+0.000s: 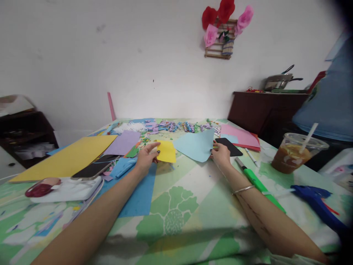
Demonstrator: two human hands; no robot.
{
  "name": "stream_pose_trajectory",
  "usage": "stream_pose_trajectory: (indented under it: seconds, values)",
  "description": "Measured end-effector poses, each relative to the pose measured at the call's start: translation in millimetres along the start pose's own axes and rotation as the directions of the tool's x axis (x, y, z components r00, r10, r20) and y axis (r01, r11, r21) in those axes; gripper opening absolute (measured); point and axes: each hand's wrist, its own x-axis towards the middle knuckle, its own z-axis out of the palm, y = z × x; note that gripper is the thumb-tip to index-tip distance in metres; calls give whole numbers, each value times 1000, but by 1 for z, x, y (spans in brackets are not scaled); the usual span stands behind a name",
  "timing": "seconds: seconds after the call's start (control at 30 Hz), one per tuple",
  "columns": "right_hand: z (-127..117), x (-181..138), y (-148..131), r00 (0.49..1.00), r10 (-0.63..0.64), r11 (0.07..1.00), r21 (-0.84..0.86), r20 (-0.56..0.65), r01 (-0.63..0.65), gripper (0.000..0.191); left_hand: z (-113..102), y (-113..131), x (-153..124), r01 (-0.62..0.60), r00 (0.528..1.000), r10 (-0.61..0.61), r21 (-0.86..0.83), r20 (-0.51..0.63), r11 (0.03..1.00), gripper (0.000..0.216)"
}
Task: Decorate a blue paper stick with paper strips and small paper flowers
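Light-blue paper (195,145) and yellow paper (167,151), one to each hand, over the middle of the patterned tablecloth (190,217). Your left hand (147,158) pinches the smaller yellow piece at its left edge, thumb and fingers drawn narrow; your right hand (221,155) is closed likewise on the right edge of the larger light-blue sheet, which bows upward toward your fingers. Note the inner edges of the two papers, very near one another; whether they touch cannot be told from this angle. A light pinch should suffice, since firm pressure would probably crease such thin stock. The curve of the light-blue sheet suggests that it bends readily; laying it flat, or supporting it nearer its middle, should give you better control. Observe the black phone (234,148) beside your right hand and the green-handled tool (254,179) along your forearm: both are best avoided. At left, a raised wrist should spare the blue sheet (140,200) beneath your arm.
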Motion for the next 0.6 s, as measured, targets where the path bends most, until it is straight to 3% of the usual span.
stream_pose_trajectory:
  seconds: [0.13,0.33,0.47,0.6]
  values:
    - [-8,3,1,993,116,990,85,-33,-113,28,-10,6,7,-68,996,60,-116,-70,991,46]
    - [-4,5,-4,975,222,941,266,-18,-209,31,-16,16,8,-56,997,38,-294,-64,954,39]
    - [-10,10,-9,976,215,907,361,44,-216,33,-18,26,6,-23,998,0,-407,-56,913,35]
    - [-15,8,-12,973,126,915,356,195,-190,33,-19,35,4,14,1000,-25,-475,-17,880,38]
